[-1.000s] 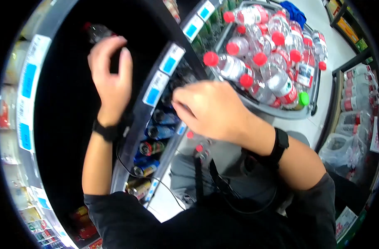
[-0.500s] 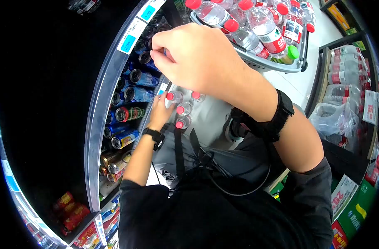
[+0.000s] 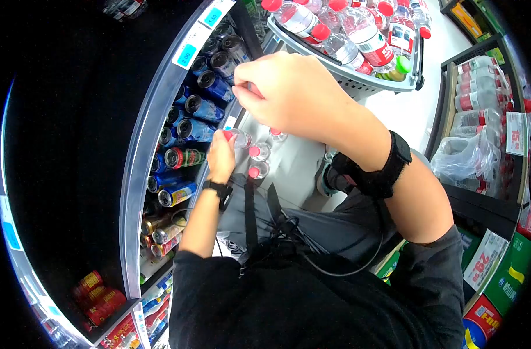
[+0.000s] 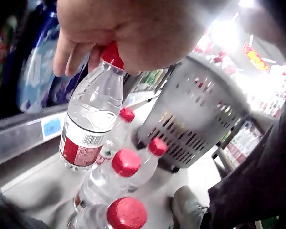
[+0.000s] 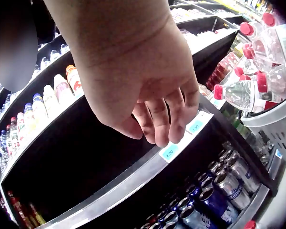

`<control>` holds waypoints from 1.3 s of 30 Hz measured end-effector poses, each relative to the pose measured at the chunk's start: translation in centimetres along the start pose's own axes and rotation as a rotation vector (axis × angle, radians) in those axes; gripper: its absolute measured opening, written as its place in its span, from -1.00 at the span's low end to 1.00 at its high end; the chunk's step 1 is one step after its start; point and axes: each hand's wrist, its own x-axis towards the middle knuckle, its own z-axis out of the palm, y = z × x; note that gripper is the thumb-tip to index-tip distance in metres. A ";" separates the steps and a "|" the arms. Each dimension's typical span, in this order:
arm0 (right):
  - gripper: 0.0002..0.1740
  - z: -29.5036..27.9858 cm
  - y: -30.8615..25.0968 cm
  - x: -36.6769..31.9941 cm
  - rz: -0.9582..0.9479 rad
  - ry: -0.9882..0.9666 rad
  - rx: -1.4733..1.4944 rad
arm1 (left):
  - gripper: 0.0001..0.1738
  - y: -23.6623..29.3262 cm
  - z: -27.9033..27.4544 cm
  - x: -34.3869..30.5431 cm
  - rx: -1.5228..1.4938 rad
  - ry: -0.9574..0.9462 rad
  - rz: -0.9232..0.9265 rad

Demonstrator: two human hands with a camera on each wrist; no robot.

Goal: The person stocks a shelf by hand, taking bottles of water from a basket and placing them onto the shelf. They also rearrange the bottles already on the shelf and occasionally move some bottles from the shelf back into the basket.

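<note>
Beside the shelf (image 4: pixel 16 140), the left hand (image 4: pixel 133 36) grips one bottle (image 4: pixel 93 112) by its red cap (image 4: pixel 113 55) – best moved slowly, clear of the neighbouring bottles (image 4: pixel 126 163) – while the right hand (image 5: pixel 143 81) holds nothing, its fingers loosely bent

From above, the head view faces down; nearer wrist views share its basket (image 3: pixel 361 79), the left's seemingly hazy.

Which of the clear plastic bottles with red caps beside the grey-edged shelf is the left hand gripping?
The clear bottle nearest the shelf: the left hand grips its red cap, while the other three bottles stand untouched.
</note>
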 end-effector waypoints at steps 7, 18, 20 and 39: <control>-0.38 3.1 -0.5 -0.5 -0.179 -0.169 0.164 | -0.71 3.8 -13.4 -7.6 -0.337 0.440 0.283; -0.33 5.4 -4.2 -0.7 0.151 -0.245 0.605 | -0.51 5.7 -17.2 -7.9 -1.468 0.418 0.246; -0.46 5.6 -3.5 -0.2 0.297 -0.195 0.867 | -0.58 5.1 -13.9 -6.6 -1.304 0.359 -0.025; -0.59 1.4 -3.5 2.2 0.682 -0.072 1.863 | -0.78 -0.8 5.4 -6.7 0.020 -0.232 0.213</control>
